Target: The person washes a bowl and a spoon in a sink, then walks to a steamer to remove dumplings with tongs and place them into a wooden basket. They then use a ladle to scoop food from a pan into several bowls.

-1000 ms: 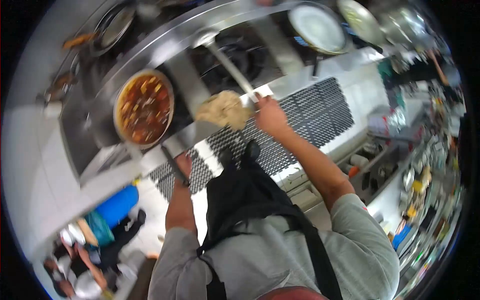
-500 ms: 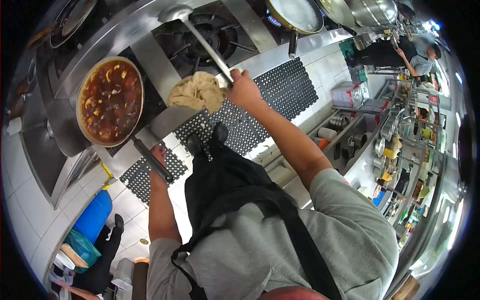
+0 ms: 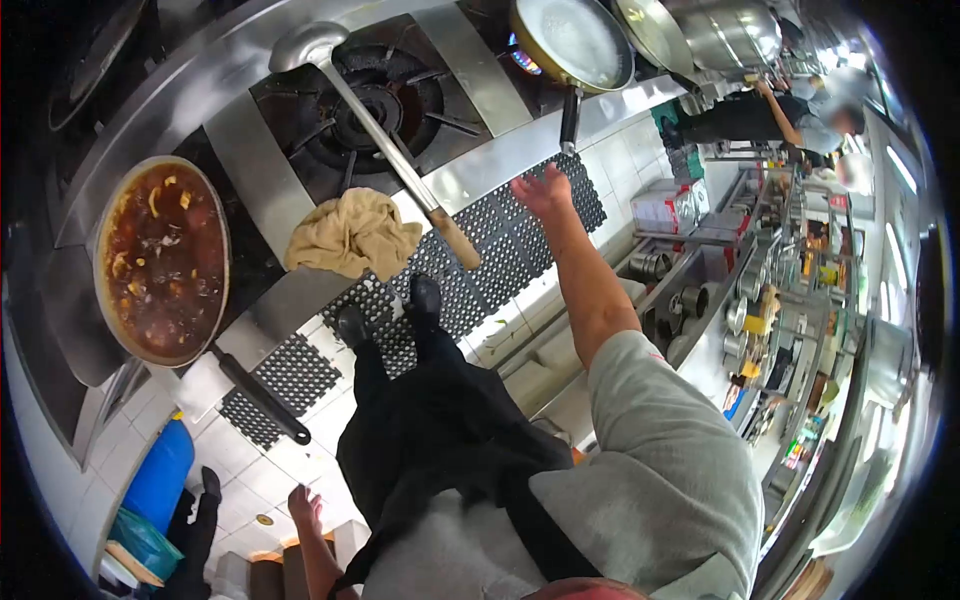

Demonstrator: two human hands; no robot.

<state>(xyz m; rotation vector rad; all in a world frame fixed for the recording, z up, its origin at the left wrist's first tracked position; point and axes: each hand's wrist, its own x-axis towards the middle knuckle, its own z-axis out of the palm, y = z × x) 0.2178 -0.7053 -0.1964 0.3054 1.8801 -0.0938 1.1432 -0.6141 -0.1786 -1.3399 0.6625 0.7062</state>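
Note:
My right hand (image 3: 545,192) is open and empty, its fingers spread, a little below the handle of a yellow-sided frying pan (image 3: 572,45) holding pale, bubbly liquid. My left hand (image 3: 305,508) hangs low over the floor, fingers loose and apart, holding nothing. A long ladle (image 3: 375,125) lies across an unlit burner, its wooden handle end jutting past the stove's front edge. Beside it a crumpled beige cloth (image 3: 352,232) sits on the steel edge. At left a pan of dark red-brown stew (image 3: 163,262) rests on the stove, its black handle pointing towards me.
A blue flame (image 3: 525,62) burns beside the yellow pan. Further along stand another pan (image 3: 655,38) and a large steel pot (image 3: 735,38). Black perforated mats (image 3: 465,262) cover the floor by the stove. Shelving with cookware runs along the right. Other people stand at upper right and lower left.
My right hand has let go of the ladle and moved towards the yellow pan's handle. My left hand has drawn back from beside the stew pan's handle. The view has shifted.

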